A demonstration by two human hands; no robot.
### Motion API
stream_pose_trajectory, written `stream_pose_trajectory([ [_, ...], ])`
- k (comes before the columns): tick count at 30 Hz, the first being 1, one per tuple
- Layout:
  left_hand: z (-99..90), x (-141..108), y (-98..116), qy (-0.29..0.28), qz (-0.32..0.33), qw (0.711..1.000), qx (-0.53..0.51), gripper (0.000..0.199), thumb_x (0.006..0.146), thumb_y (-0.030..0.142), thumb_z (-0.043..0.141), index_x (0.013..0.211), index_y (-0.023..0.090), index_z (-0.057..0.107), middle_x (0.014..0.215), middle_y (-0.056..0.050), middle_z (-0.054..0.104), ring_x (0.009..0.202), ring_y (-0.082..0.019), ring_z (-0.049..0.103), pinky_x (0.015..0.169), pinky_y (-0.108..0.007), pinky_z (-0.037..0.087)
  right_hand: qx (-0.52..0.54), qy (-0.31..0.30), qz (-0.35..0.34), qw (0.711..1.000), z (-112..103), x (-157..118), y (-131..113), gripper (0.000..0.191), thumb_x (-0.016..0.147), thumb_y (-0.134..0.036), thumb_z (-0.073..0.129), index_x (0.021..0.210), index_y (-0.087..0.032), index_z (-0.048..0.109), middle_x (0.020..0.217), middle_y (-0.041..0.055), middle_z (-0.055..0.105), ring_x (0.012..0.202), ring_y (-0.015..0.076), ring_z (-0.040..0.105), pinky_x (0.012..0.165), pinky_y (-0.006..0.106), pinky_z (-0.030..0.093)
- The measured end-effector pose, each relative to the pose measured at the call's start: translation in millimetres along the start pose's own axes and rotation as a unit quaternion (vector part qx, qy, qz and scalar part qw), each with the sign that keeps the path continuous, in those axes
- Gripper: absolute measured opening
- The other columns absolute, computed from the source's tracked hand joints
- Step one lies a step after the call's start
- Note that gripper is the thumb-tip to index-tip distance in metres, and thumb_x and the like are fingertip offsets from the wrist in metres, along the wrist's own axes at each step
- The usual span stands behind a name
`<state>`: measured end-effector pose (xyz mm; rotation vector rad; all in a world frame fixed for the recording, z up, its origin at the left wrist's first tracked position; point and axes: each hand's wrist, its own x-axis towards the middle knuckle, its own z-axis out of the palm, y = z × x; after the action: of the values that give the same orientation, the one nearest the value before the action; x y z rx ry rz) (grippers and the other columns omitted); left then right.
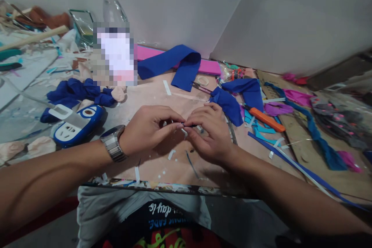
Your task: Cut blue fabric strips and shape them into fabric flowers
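The left hand (147, 126) and right hand (209, 133) meet in the middle of the frame, over the tabletop (139, 102). Each grip is pinched on a small dark piece (189, 125), mostly hidden by fingers. It's probably best to pinch softly, keep both thumbs steady and pull evenly.

Light is dim, shadows soft, edges blurred.
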<state>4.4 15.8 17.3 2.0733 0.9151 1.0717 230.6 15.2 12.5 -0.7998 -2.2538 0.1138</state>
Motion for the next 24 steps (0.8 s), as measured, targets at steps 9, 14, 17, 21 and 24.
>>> stream_pose_trajectory([
  [9,1.3,0.1,2.9,0.010,-0.001,1.000,-0.006,0.014,0.096,0.022,0.070,0.102,0.017,0.081,0.097,-0.005,0.082,0.084,-0.014,0.074,0.073,-0.024,0.054,0.005,0.033,0.020,0.999,1.7,-0.8,1.2,0.010,0.092,-0.024,0.075,0.097,-0.026,0.066,0.086,-0.0012,0.075,0.088,0.0207,0.069,0.103,0.049,0.037],
  [14,4.0,-1.2,1.0,0.008,-0.004,1.000,-0.017,0.016,0.097,0.025,0.068,0.104,0.019,0.081,0.099,-0.005,0.083,0.086,-0.016,0.076,0.075,-0.026,0.056,0.014,0.041,0.036,0.998,1.7,-1.7,0.6,0.012,0.090,-0.023,0.077,0.094,-0.026,0.066,0.086,-0.0013,0.076,0.089,0.0220,0.069,0.104,0.050,0.037],
  [17,5.4,-2.1,-0.9,0.007,0.000,1.000,-0.023,0.015,0.096,0.023,0.068,0.104,0.020,0.081,0.100,-0.005,0.083,0.089,-0.017,0.076,0.079,-0.027,0.057,0.016,0.045,0.044,0.998,2.2,-2.0,0.0,0.012,0.090,-0.023,0.077,0.092,-0.026,0.066,0.086,-0.0010,0.076,0.090,0.0222,0.069,0.106,0.051,0.037],
  [21,6.2,-2.7,-1.5,0.007,0.001,1.000,-0.017,0.016,0.096,0.022,0.068,0.104,0.019,0.081,0.100,-0.005,0.082,0.089,-0.016,0.076,0.079,-0.026,0.057,0.014,0.049,0.039,0.998,2.8,-2.2,0.5,0.014,0.089,-0.022,0.078,0.092,-0.027,0.065,0.085,-0.0012,0.076,0.090,0.0223,0.069,0.105,0.051,0.037],
  [24,6.4,-3.0,-0.9,0.009,0.001,1.000,-0.017,0.016,0.096,0.022,0.067,0.103,0.018,0.081,0.099,-0.005,0.082,0.089,-0.016,0.076,0.079,-0.026,0.057,0.016,0.055,0.043,0.997,2.6,-2.3,0.9,0.015,0.089,-0.024,0.078,0.092,-0.027,0.064,0.085,-0.0012,0.076,0.089,0.0227,0.070,0.105,0.052,0.038],
])
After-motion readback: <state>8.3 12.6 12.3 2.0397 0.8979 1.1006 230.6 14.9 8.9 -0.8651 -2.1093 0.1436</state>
